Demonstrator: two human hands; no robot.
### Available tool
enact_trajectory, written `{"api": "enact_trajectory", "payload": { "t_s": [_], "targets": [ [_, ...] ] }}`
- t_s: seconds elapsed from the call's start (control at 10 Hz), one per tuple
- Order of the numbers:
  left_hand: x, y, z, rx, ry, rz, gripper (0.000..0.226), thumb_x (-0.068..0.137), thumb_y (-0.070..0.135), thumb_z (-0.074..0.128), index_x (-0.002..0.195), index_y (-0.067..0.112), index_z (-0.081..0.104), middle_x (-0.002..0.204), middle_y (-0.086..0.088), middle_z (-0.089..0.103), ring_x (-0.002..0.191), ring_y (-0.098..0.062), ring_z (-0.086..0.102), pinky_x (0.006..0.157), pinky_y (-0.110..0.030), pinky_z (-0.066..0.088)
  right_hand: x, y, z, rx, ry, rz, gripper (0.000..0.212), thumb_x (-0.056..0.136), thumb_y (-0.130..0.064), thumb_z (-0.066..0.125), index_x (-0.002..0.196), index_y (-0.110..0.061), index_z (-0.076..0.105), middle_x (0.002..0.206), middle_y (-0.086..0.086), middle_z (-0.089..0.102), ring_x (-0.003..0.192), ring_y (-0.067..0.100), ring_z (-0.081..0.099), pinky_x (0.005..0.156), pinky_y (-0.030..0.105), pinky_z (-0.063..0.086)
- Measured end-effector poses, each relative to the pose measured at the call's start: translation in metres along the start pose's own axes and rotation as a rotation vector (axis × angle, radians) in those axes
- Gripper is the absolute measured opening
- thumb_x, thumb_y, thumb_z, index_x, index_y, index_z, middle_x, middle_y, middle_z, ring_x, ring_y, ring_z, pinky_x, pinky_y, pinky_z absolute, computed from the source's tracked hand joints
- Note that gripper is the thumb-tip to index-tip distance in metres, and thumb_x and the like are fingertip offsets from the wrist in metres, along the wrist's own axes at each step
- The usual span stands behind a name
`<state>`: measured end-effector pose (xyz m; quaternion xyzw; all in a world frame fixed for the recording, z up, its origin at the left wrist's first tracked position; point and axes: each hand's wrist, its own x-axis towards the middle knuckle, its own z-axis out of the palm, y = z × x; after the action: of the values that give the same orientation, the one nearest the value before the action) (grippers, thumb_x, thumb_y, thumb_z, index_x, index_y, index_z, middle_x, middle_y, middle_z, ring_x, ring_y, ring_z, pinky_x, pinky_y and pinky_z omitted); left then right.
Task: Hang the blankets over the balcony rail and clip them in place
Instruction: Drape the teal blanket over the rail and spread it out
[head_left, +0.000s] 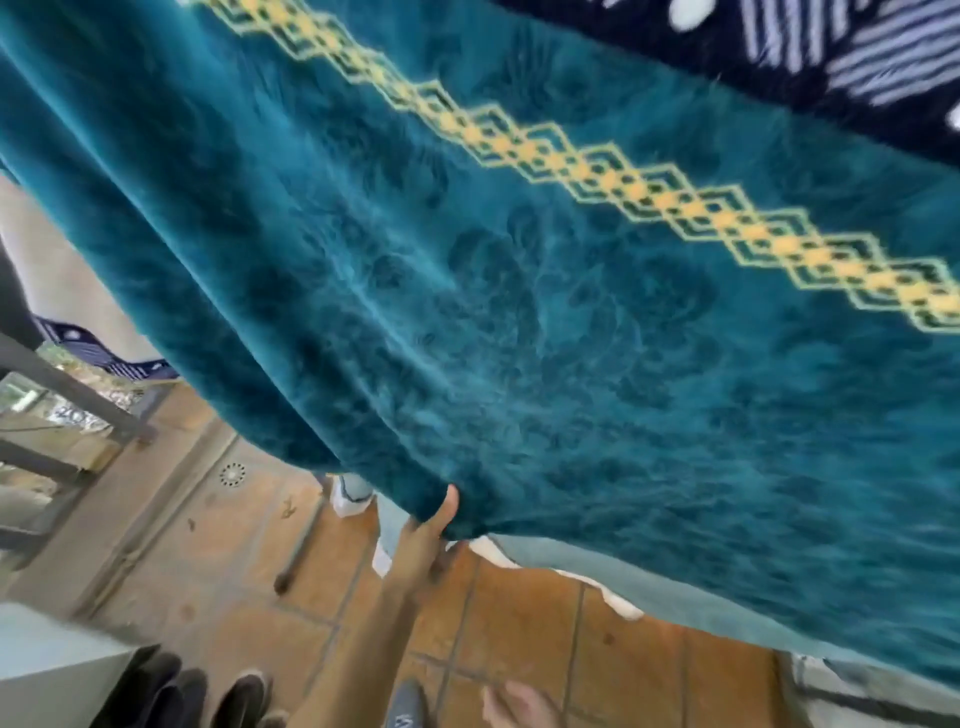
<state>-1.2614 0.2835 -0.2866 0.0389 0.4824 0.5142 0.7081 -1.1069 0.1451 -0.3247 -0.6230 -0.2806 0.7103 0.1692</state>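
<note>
A teal plush blanket (519, 312) with a yellow diamond band fills most of the view, held up and stretched slantwise. My left hand (428, 530) grips its lower edge from below, thumb on the near face, fingers hidden behind the cloth. My right hand is not visible. A navy blanket with white stripes (857, 57) lies beyond it at the top right. The dark metal balcony rail (67, 395) runs along the left, with a navy patterned cloth (104, 358) hanging on it. No clips show.
Terracotta floor tiles (519, 623) lie below, with a round drain (232, 474) near the rail. Dark shoes (171, 691) stand at the bottom left beside a pale ledge (41, 665). A bare foot (519, 706) shows at the bottom edge.
</note>
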Motion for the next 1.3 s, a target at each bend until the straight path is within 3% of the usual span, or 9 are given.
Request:
{"api": "enact_trajectory", "payload": {
  "t_s": [0.1, 0.2, 0.4, 0.5, 0.6, 0.9, 1.0, 1.1, 1.3],
  "targets": [
    [-0.014, -0.021, -0.011, 0.073, 0.0, 0.075, 0.039, 0.095, 0.027, 0.063, 0.131, 0.014, 0.058, 0.129, -0.005, 0.065, 0.12, -0.026, 0.061, 0.103, -0.05, 0.046, -0.017, -0.057, -0.014, -0.018, 0.169, 0.068, 0.057, 0.071, -0.027, 0.084, 0.114, -0.004, 0.055, 0.07, -0.002, 0.074, 0.036, 0.015, 0.051, 0.032, 0.019, 0.031],
    [-0.037, -0.051, -0.03, 0.241, 0.174, 0.14, 0.023, 0.092, 0.019, 0.065, 0.114, 0.014, 0.067, 0.115, -0.004, 0.072, 0.106, -0.018, 0.069, 0.084, -0.032, 0.057, -0.002, -0.079, 0.0, 0.08, 0.139, -0.022, 0.036, 0.083, -0.031, 0.07, 0.108, -0.006, 0.061, 0.065, -0.001, 0.066, 0.047, 0.013, 0.051, 0.037, 0.02, 0.032],
    [-0.065, -0.067, -0.065, 0.351, 0.355, 0.197, 0.013, 0.091, 0.003, 0.062, 0.103, 0.004, 0.068, 0.099, -0.004, 0.073, 0.078, 0.0, 0.071, 0.063, -0.013, 0.053, 0.022, -0.07, 0.029, 0.172, 0.179, -0.06, 0.033, 0.085, -0.026, 0.071, 0.116, -0.019, 0.06, 0.096, -0.007, 0.069, 0.065, 0.001, 0.065, 0.047, 0.018, 0.049],
    [-0.056, -0.065, -0.08, 0.348, 0.354, 0.237, 0.009, 0.091, 0.002, 0.062, 0.097, 0.006, 0.068, 0.087, 0.009, 0.074, 0.072, 0.007, 0.069, 0.06, -0.01, 0.05, 0.045, -0.053, 0.047, -0.062, 0.252, -0.099, 0.057, 0.079, -0.058, 0.066, 0.127, -0.028, 0.054, 0.131, -0.009, 0.058, 0.11, 0.009, 0.06, 0.087, 0.035, 0.056],
    [-0.034, -0.062, -0.095, 0.399, 0.347, 0.24, 0.011, 0.09, 0.011, 0.067, 0.086, 0.021, 0.068, 0.073, 0.019, 0.072, 0.071, 0.007, 0.067, 0.06, -0.011, 0.05, 0.068, -0.05, 0.057, -0.239, 0.269, -0.133, 0.059, 0.084, -0.057, 0.059, 0.135, -0.027, 0.049, 0.138, -0.003, 0.053, 0.12, 0.02, 0.054, 0.099, 0.045, 0.048],
    [0.046, -0.086, -0.118, 0.488, 0.344, 0.163, 0.038, 0.087, 0.038, 0.07, 0.058, 0.019, 0.054, 0.051, 0.011, 0.056, 0.049, -0.005, 0.052, 0.049, -0.023, 0.04, 0.149, -0.048, 0.036, -0.451, 0.326, 0.095, 0.05, 0.089, -0.059, 0.051, 0.11, -0.014, 0.057, 0.107, 0.007, 0.065, 0.091, 0.024, 0.062, 0.08, 0.042, 0.055],
    [0.062, -0.109, -0.129, 0.521, 0.377, 0.109, 0.038, 0.083, 0.045, 0.07, 0.069, 0.01, 0.063, 0.067, -0.004, 0.069, 0.065, -0.022, 0.065, 0.062, -0.041, 0.052, 0.161, -0.039, 0.027, -0.592, 0.342, 0.172, 0.051, 0.09, -0.059, 0.05, 0.102, -0.01, 0.06, 0.073, 0.002, 0.056, 0.062, 0.018, 0.054, 0.048, 0.029, 0.041],
    [0.074, -0.126, -0.138, 0.578, 0.394, 0.076, 0.039, 0.084, 0.046, 0.068, 0.065, 0.013, 0.06, 0.067, -0.005, 0.068, 0.065, -0.024, 0.064, 0.06, -0.041, 0.051, 0.175, -0.023, 0.021, -0.575, 0.355, 0.23, 0.046, 0.09, -0.058, 0.051, 0.099, -0.013, 0.056, 0.061, -0.003, 0.041, 0.052, 0.014, 0.04, 0.045, 0.025, 0.032],
    [0.081, -0.145, -0.142, 0.604, 0.355, -0.037, 0.045, 0.088, 0.048, 0.064, 0.055, 0.025, 0.045, 0.056, 0.006, 0.051, 0.059, -0.02, 0.051, 0.05, -0.029, 0.033, 0.188, -0.001, 0.009, -0.514, 0.347, 0.247, 0.064, 0.077, -0.066, 0.059, 0.11, -0.012, 0.065, 0.105, 0.012, 0.07, 0.096, 0.03, 0.064, 0.083, 0.043, 0.051]
  ]
}}
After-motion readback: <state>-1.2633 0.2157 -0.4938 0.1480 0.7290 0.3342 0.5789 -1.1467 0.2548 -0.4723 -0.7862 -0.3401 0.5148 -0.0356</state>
